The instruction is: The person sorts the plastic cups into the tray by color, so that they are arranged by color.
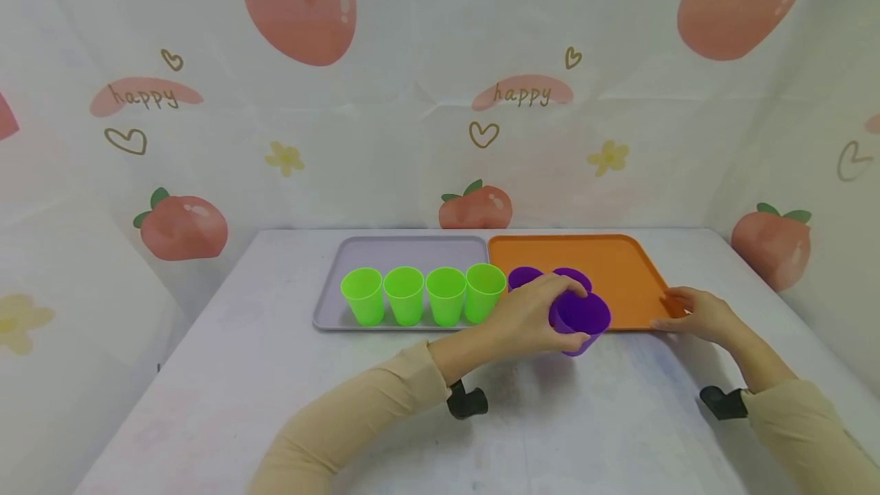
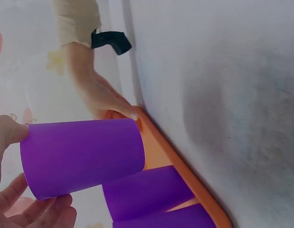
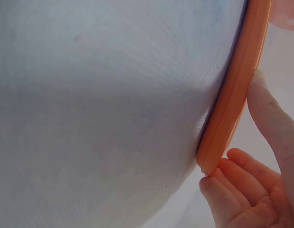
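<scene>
My left hand point(image 1: 524, 317) grips a purple cup point(image 1: 581, 321) near its rim, thumb on one side and fingers on the other. The cup is held over the front edge of the orange tray point(image 1: 619, 275). Behind it, two more purple cups point(image 2: 149, 192) stand in that tray, partly covered by my hand in the head view. At the tray's front right corner, my right hand point(image 1: 703, 317) holds the rim. In the right wrist view its thumb point(image 3: 272, 116) lies along the orange edge, with the other fingers curled by the corner.
A light grey tray point(image 1: 409, 252) sits against the orange one on the left. Several bright green cups point(image 1: 445, 298) stand in a row along its front. Both trays rest on a white table point(image 1: 254, 373), with a fruit-print cloth point(image 1: 385, 136) hanging behind.
</scene>
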Tool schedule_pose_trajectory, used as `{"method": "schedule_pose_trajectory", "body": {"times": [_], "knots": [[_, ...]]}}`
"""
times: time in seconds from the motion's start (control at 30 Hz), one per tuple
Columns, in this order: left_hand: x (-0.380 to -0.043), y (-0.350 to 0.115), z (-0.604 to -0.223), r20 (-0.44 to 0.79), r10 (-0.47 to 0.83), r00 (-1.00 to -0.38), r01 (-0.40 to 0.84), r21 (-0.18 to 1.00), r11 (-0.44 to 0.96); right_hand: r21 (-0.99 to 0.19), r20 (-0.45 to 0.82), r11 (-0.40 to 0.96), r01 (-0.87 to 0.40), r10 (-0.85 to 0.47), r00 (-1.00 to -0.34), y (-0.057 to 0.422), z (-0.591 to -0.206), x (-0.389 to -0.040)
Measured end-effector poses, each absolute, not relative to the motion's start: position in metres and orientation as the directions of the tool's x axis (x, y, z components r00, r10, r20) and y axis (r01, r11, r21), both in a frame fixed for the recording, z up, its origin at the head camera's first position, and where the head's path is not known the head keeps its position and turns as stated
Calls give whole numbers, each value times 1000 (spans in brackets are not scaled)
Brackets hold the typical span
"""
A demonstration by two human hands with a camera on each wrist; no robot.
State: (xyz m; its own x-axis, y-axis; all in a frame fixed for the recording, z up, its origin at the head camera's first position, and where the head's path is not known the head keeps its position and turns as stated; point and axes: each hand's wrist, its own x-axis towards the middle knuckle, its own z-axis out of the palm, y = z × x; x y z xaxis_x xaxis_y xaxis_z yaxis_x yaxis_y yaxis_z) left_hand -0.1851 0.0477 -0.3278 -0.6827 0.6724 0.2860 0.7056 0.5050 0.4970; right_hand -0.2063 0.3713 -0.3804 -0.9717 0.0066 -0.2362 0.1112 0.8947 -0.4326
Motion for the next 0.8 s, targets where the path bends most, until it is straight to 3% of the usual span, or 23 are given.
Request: {"method": "schedule_pose_trajectory", "body": {"times": [0.23, 0.5, 0.8], "knots": [[-189, 62, -322, 285, 692, -664, 718, 503, 481, -425, -214, 901, 90, -3, -977, 372, -380, -205], [-201, 78, -317, 318, 734, -600, 771, 473, 425, -417, -207, 905, 84, -4, -978, 371, -380, -204], [-210, 93, -313, 274, 749, -603, 769, 451, 454, -412, -207, 907, 86, -1, -978, 371, -379, -204]]}}
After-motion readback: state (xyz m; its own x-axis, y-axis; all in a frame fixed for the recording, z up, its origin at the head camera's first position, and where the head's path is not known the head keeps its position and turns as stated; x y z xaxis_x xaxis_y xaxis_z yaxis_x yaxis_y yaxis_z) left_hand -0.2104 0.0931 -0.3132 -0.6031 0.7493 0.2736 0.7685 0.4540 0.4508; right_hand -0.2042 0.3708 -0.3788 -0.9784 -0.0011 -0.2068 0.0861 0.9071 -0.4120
